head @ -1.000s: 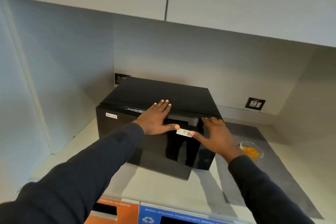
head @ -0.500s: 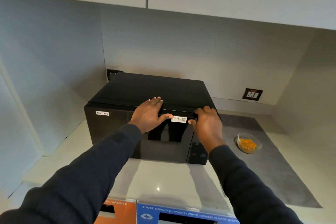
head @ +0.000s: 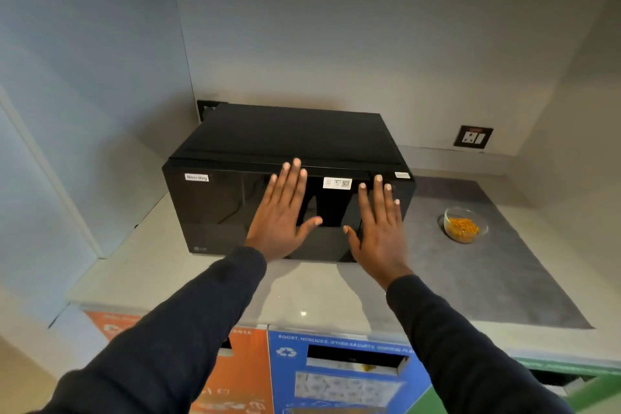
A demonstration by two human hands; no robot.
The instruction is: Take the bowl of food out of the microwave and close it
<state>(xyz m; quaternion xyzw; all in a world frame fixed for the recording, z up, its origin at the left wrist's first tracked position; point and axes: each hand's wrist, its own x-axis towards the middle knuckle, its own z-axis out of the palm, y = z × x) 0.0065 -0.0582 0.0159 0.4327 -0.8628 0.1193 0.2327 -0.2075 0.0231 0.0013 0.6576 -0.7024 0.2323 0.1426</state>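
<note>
Dark navy long sleeves (plain knit) cover both arms.

Black microwave, clear bowl of orange food, grey mat.

The single head view looks steeply down, seemingly from close, over the microwave and counter.

wall socket on back wall; grey mat on counter; orange bin, blue bin below.
</note>
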